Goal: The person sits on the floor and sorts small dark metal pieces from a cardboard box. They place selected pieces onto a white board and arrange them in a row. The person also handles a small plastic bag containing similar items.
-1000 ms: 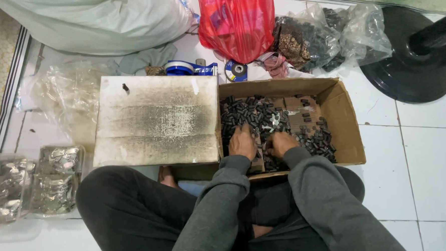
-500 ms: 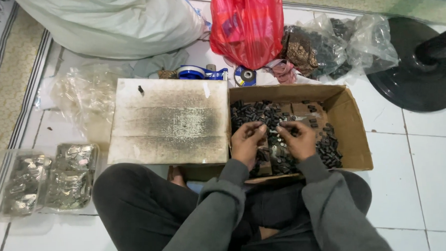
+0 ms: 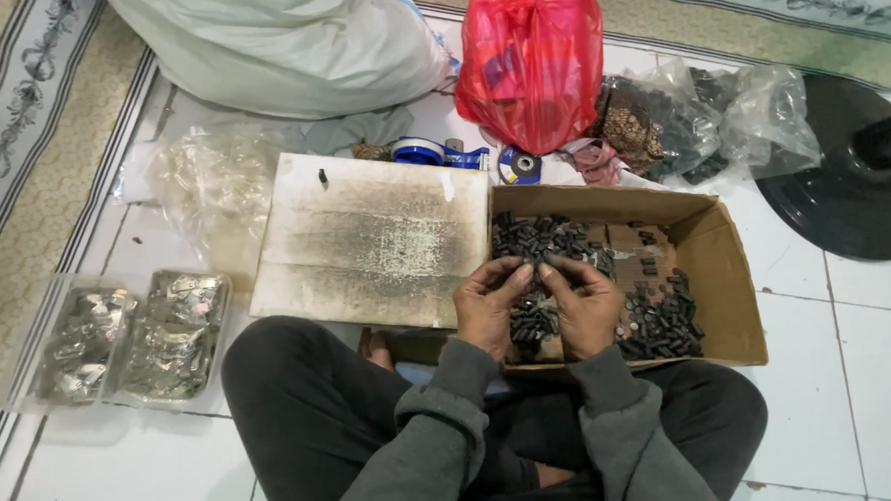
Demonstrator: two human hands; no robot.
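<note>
Your two hands meet over the cardboard box (image 3: 727, 268), fingertips pinched together on a few small black cylindrical parts (image 3: 532, 269); how many you have between them cannot be told, because the fingers cover them. The left hand (image 3: 488, 304) and the right hand (image 3: 583, 305) are both curled narrow, thumbs and forefingers touching at the top, palms facing each other.

Directly under your grip lies one small heap of the same black parts (image 3: 534, 322). Beyond your fingertips is a second heap (image 3: 545, 236) against the far wall of the box, and to the right of your right hand a third (image 3: 659, 321). The pieces are far too many and too small to count.

To the left of your left hand, touching the box, lies one flat, stained board (image 3: 375, 239). Further left are two clear bags of silvery packets (image 3: 129, 334), their contents hard to make out.

Beyond the box you have one blue tape dispenser (image 3: 431, 153), one small dark roll (image 3: 522, 164), one red plastic bag (image 3: 532, 61), and clear bags of dark parts (image 3: 700, 119), at least two. One large white sack (image 3: 286, 42) is cut off by the top edge. To the far right, one black round base (image 3: 844, 193) runs out of view.

Your sleeves and crossed legs hide the near edge of the box.
</note>
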